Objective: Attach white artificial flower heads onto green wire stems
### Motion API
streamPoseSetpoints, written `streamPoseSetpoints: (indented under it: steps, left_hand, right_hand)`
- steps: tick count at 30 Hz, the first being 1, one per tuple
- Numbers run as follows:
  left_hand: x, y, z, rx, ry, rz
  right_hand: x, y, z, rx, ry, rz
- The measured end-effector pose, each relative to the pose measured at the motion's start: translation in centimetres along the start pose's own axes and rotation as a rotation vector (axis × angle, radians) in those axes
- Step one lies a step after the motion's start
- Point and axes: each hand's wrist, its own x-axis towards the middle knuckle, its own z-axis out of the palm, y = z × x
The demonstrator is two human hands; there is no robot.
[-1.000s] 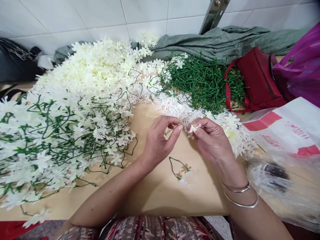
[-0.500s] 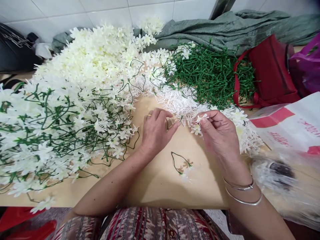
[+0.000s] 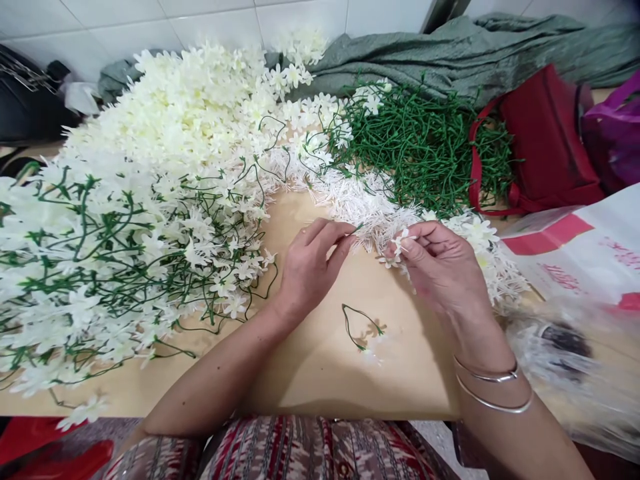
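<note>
My left hand is pinched at the fingertips, right at the edge of a heap of white spiky flower parts; what it holds is too small to make out. My right hand is closed on small white artificial flowers, held between thumb and fingers. Two thin bracelets ring my right wrist. A green stem with a small flower lies on the tan table between my hands.
A big pile of finished white flowers on green stems fills the left side. Bare green stems are heaped at the back right, beside a red bag. A white-and-red plastic bag and a clear bag lie right.
The view has shifted slightly. My right hand lowered a little with the flowers, and my left fingertips moved up against the spiky white heap.
</note>
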Motion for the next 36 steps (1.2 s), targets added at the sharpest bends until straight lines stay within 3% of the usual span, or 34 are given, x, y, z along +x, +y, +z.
streamPoseSetpoints:
  steps: [3, 5, 7, 10, 12, 16, 26, 36]
  left_hand:
    - [0.9, 0.8, -1.4, -0.005, 0.184, 0.082]
    - [1.2, 1.3, -1.9, -0.045, 0.238, 0.073]
    - [1.3, 1.4, -1.9, -0.204, 0.182, -0.040]
    - [0.8, 1.1, -0.8, -0.575, -0.023, -0.296]
    - [0.4, 0.8, -0.1, -0.731, -0.113, -0.390]
    - [0.2, 0.4, 0.3, -0.753, -0.169, -0.388]
    - [0.4, 0.8, 0.2, -0.773, -0.180, -0.403]
    - [0.2, 0.9, 0.9, -1.028, -0.199, -0.584]
  right_hand:
    - [-0.2, -0.6, 0.5, 0.077, -0.051, 0.062]
    - [-0.2, -0.9, 0.7, 0.106, -0.079, 0.062]
    - [-0.3, -1.0, 0.8, 0.106, -0.098, 0.058]
    - [-0.3, -1.0, 0.8, 0.072, -0.121, 0.089]
    - [-0.3, -1.1, 0.8, 0.046, -0.126, 0.114]
    - [-0.4, -1.3, 0.8, 0.007, -0.152, 0.121]
    - [-0.5, -0.9, 1.1, 0.008, -0.138, 0.137]
    - [-0.5, -0.5, 1.0, -0.012, -0.152, 0.128]
